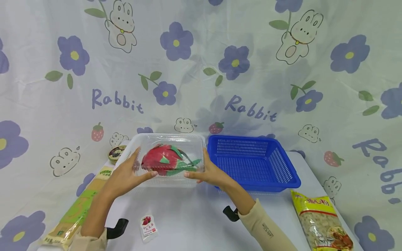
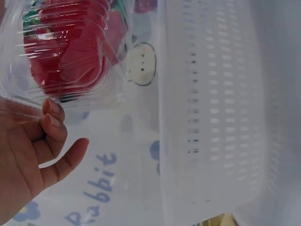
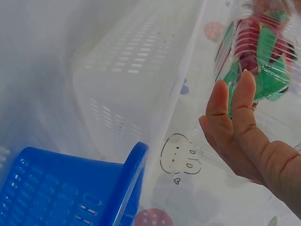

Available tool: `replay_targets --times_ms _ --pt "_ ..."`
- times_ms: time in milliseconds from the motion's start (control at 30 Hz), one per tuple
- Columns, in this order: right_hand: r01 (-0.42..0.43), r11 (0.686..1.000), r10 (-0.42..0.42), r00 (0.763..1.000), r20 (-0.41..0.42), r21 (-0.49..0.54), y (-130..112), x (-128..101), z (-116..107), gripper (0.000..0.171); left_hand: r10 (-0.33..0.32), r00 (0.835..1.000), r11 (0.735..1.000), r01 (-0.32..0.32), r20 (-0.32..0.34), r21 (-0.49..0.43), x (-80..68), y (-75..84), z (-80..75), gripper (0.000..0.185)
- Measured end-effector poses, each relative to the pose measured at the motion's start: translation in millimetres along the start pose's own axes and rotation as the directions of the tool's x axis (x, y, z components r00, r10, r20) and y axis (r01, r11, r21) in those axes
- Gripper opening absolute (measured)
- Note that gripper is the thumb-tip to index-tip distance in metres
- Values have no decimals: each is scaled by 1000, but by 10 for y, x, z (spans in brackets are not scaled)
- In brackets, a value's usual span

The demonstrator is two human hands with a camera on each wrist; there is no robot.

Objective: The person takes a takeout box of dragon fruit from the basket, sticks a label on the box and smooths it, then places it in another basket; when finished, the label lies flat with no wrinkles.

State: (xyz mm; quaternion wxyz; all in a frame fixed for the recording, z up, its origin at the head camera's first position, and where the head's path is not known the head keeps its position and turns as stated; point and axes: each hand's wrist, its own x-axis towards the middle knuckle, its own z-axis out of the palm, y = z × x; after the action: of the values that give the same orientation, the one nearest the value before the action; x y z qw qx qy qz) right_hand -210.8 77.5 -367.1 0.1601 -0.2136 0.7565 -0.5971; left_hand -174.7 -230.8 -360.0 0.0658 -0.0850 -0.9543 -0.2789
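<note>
Both hands hold up a clear plastic clamshell box [image 1: 171, 158] with a red dragon fruit [image 1: 163, 158] inside. My left hand [image 1: 128, 174] grips its left end, thumb across the front edge. My right hand [image 1: 208, 172] grips the right end, thumb under the front. In the left wrist view the box [image 2: 70, 52] sits above my left hand [image 2: 28, 155], fingertips curled at its rim. In the right wrist view my right hand [image 3: 249, 141] presses its fingers against the box [image 3: 263, 52]. A white perforated basket [image 2: 211, 108] [image 3: 131, 84] lies right behind the box.
A blue basket [image 1: 251, 162] [image 3: 61, 188] stands on the white table [image 1: 194, 216] to the right. A yellow noodle packet [image 1: 320, 223] lies front right, a long green packet [image 1: 78, 209] at the left edge, a small round tin [image 1: 117, 152] behind it, a small sachet [image 1: 148, 227] in front.
</note>
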Motion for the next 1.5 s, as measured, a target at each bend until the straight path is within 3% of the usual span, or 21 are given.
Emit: replay_targets --times_ms 233,500,767,1067,1500 --pt "0 1000 0 1000 -14 -16 0 -112 1 119 3 1000 1000 -3 5 -6 -69 68 37 112" --pt "-13 998 10 999 -43 -67 15 -319 11 119 59 997 998 -60 -39 -35 -212 136 96 109" --pt "-33 997 30 998 -52 -64 41 -541 45 123 74 995 996 -78 -71 -47 -375 251 162 110" --pt "-163 975 146 982 -122 -149 68 -800 75 130 86 992 993 -93 -97 -74 -510 316 296 115" --pt "-180 979 166 977 -134 -101 109 -970 117 131 43 996 998 -47 -73 -49 -634 391 388 115"
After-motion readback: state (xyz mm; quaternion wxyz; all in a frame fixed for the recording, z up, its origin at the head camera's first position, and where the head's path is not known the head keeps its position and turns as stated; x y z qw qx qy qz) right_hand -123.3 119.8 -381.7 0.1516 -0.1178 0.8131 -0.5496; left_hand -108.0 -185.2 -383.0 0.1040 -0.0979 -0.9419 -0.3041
